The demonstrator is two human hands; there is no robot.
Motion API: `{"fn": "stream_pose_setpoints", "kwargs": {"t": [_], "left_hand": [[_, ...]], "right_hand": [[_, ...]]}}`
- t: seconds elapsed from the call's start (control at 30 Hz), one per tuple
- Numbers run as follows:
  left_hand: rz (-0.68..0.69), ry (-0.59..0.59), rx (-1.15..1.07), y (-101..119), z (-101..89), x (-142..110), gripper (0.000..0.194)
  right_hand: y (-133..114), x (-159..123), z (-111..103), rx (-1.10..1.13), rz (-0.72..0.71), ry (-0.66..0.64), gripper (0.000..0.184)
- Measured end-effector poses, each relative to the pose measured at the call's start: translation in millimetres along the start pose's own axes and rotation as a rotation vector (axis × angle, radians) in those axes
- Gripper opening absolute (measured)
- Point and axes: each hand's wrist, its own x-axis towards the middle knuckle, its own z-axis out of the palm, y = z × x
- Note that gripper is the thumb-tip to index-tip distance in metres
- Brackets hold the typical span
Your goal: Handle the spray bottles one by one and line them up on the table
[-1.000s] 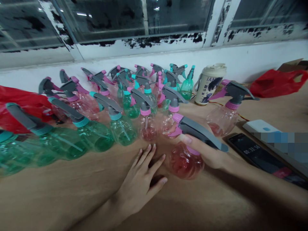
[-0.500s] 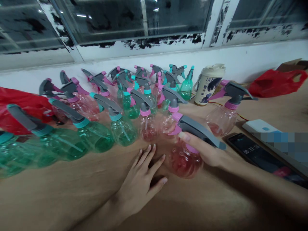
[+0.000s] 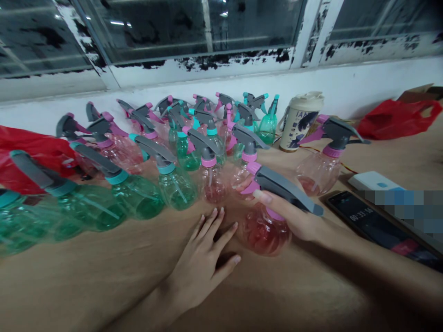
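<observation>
My right hand (image 3: 297, 219) is wrapped round the neck of a pink spray bottle (image 3: 265, 230) with a grey and pink trigger head (image 3: 284, 186); the bottle stands on the brown table (image 3: 104, 276). My left hand (image 3: 204, 258) lies flat on the table just left of that bottle, fingers spread, holding nothing. Directly behind both hands stand several more spray bottles, pink (image 3: 211, 182) and green (image 3: 175, 184), in rows running back to the wall.
A lone pink spray bottle (image 3: 320, 168) stands to the right, with a cream mug (image 3: 299, 121) behind it. A dark phone (image 3: 367, 221) and a white box (image 3: 375, 180) lie at right. Red plastic bags sit at far left (image 3: 31, 152) and far right (image 3: 398, 117).
The pink bottle in my right hand has shifted slightly left and away from me. My left hand has stayed flat in place.
</observation>
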Motion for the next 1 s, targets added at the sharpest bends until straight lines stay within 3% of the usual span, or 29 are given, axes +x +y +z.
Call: {"fn": "stream_pose_setpoints", "kwargs": {"t": [0.37, 0.53, 0.73, 1.0], "left_hand": [[0.000, -0.008, -0.007, -0.9, -0.4, 1.0, 0.054], [0.006, -0.001, 0.002, -1.0, -0.4, 0.5, 0.054], [0.013, 0.015, 0.000, -1.0, -1.1, 0.9, 0.054], [0.016, 0.015, 0.020, -2.9, 1.9, -0.2, 0.054]], "right_hand": [[-4.6, 2.6, -0.7, -0.044, 0.012, 0.007, 0.021], [-12.6, 4.8, -1.9, -0.168, 0.080, -0.022, 0.028], [-17.9, 4.3, -3.0, -0.231, 0.019, 0.005, 0.027], [-5.4, -1.1, -1.1, -0.097, -0.011, 0.002, 0.026]]}}
